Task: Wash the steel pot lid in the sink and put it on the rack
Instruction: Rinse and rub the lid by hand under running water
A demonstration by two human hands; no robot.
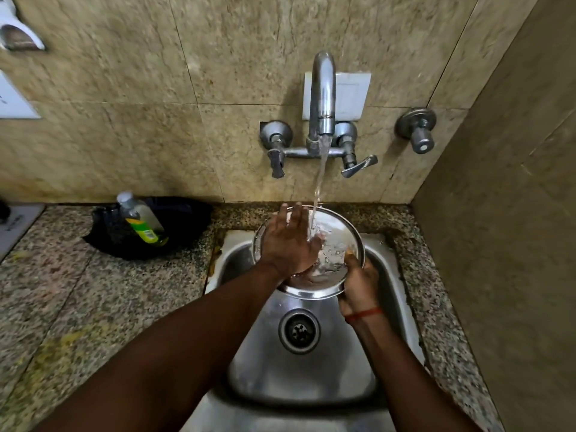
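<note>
Right hand (358,283) in a clenched grip on the steel lid (339,241) rim – left hand (288,241) flat, fingers released.

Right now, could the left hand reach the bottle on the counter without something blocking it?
Probably yes. The left hand lies flat on the steel lid, gripping nothing, and the bottle leans in a black bowl to its left, with bare counter between.

No words, brands or numbers can be read: the green and yellow label on the clear bottle (141,220) lying on the counter (78,291) is too blurred, and the dark marks on the white items at the left edge (15,222) are illegible too
</note>
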